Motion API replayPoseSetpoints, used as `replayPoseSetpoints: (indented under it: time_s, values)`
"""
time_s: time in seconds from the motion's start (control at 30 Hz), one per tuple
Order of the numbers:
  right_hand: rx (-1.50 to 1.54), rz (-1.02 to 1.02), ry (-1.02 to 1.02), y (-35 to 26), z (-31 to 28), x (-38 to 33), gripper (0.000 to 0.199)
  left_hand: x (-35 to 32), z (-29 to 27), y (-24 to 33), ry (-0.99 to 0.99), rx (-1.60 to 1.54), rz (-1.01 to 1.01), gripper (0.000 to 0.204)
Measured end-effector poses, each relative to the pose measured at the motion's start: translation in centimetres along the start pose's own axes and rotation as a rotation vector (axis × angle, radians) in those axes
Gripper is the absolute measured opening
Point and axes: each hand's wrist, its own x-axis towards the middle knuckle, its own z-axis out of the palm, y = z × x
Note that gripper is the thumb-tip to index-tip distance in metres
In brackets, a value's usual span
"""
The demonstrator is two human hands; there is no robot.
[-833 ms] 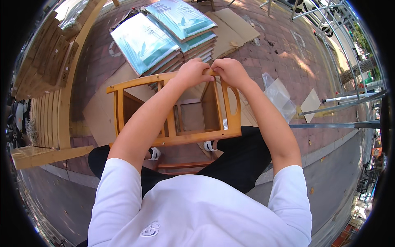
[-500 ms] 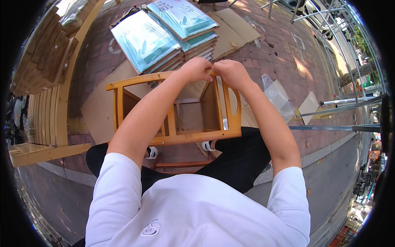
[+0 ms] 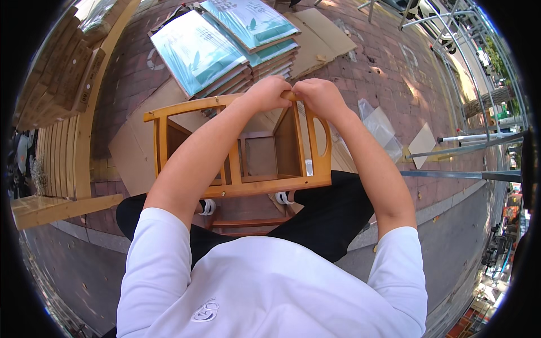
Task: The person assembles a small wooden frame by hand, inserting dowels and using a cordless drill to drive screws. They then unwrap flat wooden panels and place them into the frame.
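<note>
A honey-coloured wooden furniture frame (image 3: pixel 262 187) lies across my lap, with slats, inner panels and a rounded cut-out at its right end. Small bolt heads show along its rails. At the far rail, near the right end, my left hand (image 3: pixel 268 93) is closed with thumb and fingertips around the wood. Right beside it, almost touching, my right hand (image 3: pixel 319 97) is closed in a pinch over the same corner. Whatever small piece may be between the right fingertips is hidden.
Stacked flat packages with teal-and-white covers (image 3: pixel 197 53) lie ahead on brick paving. Cardboard sheets (image 3: pixel 318 42) and clear plastic wrap (image 3: pixel 380 132) lie around. A slatted wooden bench (image 3: pixel 59 158) and cartons (image 3: pixel 59 73) stand at left; metal tubes (image 3: pixel 451 174) at right.
Both hands stay at the same corner of the wooden frame. My right hand has shifted very slightly; the view has tilted a little.
</note>
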Motion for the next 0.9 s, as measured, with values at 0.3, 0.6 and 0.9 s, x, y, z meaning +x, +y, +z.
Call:
replayPoseSetpoints:
  time_s: [0.3,0.6,0.9]
  values:
    - [-0.157,0.056,-0.217,-0.2,-0.6,1.3,0.011,-0.1,-0.1,0.2,0.023,0.011,-0.017,0.040]
    - [-0.116,0.101,-0.267,-0.3,-0.8,1.9,0.013,0.9,-1.8,0.2,-0.161,-0.114,-0.085,0.044]
    - [-0.151,0.057,-0.206,-0.9,-0.9,1.6,0.010,1.4,-1.5,-0.7,-0.199,-0.142,-0.108,0.050]
